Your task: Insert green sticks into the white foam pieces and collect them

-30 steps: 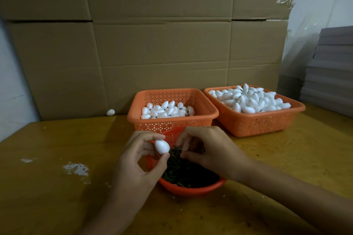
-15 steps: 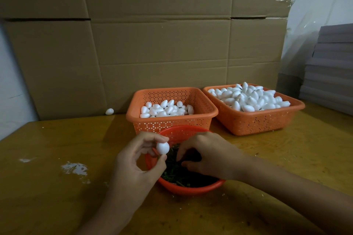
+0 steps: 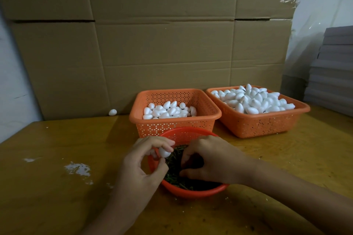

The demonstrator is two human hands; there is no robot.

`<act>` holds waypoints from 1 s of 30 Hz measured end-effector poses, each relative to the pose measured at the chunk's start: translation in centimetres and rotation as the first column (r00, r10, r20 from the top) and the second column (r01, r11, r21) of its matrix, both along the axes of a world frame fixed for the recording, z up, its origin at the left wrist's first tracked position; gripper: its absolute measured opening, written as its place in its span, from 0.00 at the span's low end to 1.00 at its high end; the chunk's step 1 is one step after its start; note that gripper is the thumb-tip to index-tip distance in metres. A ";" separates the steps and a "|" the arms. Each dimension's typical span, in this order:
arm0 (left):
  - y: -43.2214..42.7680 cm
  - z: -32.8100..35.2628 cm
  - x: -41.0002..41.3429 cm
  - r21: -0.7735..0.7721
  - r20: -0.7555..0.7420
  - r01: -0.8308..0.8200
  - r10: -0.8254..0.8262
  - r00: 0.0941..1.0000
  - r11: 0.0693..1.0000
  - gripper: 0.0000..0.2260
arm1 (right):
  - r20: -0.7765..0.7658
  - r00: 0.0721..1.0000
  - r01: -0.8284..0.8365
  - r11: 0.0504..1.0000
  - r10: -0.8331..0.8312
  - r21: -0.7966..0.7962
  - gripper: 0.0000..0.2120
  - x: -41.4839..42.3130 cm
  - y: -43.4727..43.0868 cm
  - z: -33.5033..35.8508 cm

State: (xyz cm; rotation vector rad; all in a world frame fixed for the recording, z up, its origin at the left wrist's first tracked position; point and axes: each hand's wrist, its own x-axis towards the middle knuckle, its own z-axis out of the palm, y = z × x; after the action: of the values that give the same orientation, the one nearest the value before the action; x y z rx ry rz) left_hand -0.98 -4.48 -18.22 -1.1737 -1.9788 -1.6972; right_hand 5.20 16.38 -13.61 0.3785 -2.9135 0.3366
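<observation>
My left hand pinches a white egg-shaped foam piece between thumb and fingers, over the left rim of a round red bowl. The bowl holds a tangle of green sticks. My right hand reaches down into that pile with fingers curled; whether it grips a stick is hidden. Behind the bowl stands an orange basket with a shallow layer of foam pieces. To its right a second orange basket is heaped with foam pieces.
A stray foam piece lies by the cardboard wall at the back left. White crumbs mark the wooden table on the left. A stack of grey sheets rises at the far right.
My right hand has sunk lower into the green sticks. My left hand has tilted the foam piece and drawn it closer to the bowl's rim.
</observation>
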 end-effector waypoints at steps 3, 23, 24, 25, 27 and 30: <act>0.1 0.0 0.1 -0.013 -0.007 -0.006 0.006 1.000 1.000 0.15 | 0.032 0.999 0.003 1.000 -0.003 0.006 0.11 -0.1 0.1 0.1; 0.0 0.0 0.0 -0.112 -0.072 -0.017 0.009 0.997 0.994 0.14 | 0.016 1.000 0.012 0.999 -0.011 -0.038 0.07 0.0 0.1 0.1; 0.0 0.0 0.0 -0.116 -0.070 -0.018 0.010 0.998 0.993 0.15 | 0.016 1.000 0.015 0.999 -0.015 -0.037 0.08 0.1 0.1 0.1; 0.0 0.0 0.1 -0.117 -0.063 -0.015 0.008 0.998 0.993 0.15 | 0.017 1.000 0.017 0.999 -0.016 -0.034 0.10 0.1 0.0 0.1; 0.1 0.0 0.1 -0.117 -0.056 -0.010 0.003 0.998 0.993 0.16 | 0.017 1.000 0.016 0.999 -0.016 -0.032 0.11 0.1 0.0 0.1; 0.1 0.0 0.2 -0.117 -0.017 -0.025 0.023 1.000 0.993 0.14 | 0.031 0.999 0.017 1.000 -0.016 -0.026 0.11 0.1 0.0 0.3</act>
State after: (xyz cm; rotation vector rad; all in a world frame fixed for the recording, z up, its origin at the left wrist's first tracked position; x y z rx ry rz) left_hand -0.81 -4.35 -18.26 -1.1926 -2.0994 -1.5752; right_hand 5.34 16.33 -13.31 0.3487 -2.9377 0.3815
